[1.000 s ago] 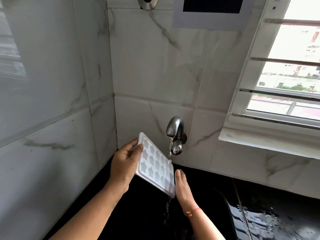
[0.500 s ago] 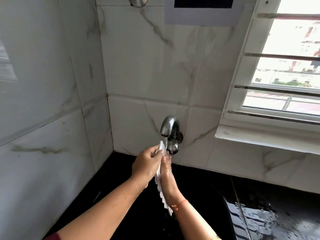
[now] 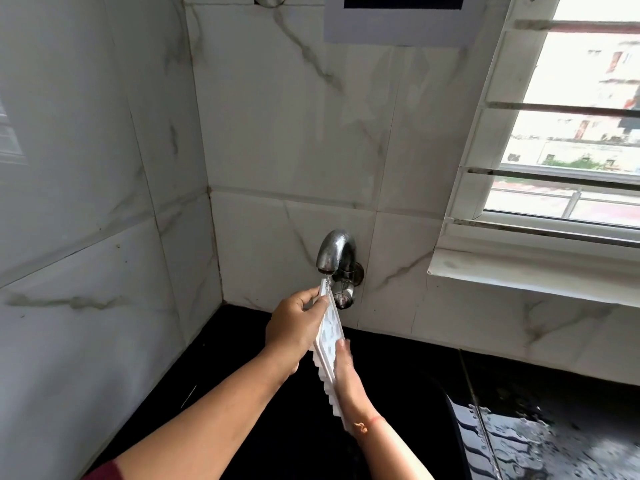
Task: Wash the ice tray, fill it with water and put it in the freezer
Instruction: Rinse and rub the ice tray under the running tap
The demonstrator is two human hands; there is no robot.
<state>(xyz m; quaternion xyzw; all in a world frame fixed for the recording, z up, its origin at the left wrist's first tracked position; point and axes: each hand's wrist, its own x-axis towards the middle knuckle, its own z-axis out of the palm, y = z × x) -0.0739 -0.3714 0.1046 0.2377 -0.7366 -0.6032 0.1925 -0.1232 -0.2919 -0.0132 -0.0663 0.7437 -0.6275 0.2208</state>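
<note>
- Hands both on the ice tray (image 3: 329, 325): pinching its upper edge with the left hand (image 3: 292, 329), thumb and fingers curled round the rim just below the spout.
- Pressing on the pocketed face with the right hand (image 3: 348, 372), fingers laid fairly straight and clasping nothing; probably rubbing the pockets clean.
- Held on edge and steeply tilted, top corner touching the thin stream from the wall tap (image 3: 335, 251), most likely so that water runs down the face and drains off the low end rather than pooling.
- Judged to be the washing step; filling would call for laying the tray level.
- Kept above the dark surface (image 3: 398, 368), wet and glistening further right.
- Cannot tell whether a basin lies beneath: all black under the forearms.
- Hard to make out the right fingertips, blurred; palm hidden against the tray.
- Underside shown only as a row of ribbed bumps; low end hidden behind the right wrist.
- No freezer in view.
- Cut off at the top of the tiled wall (image 3: 277, 133): a round metal fitting and a dark panel; window (image 3: 571, 150) cut off at right.
</note>
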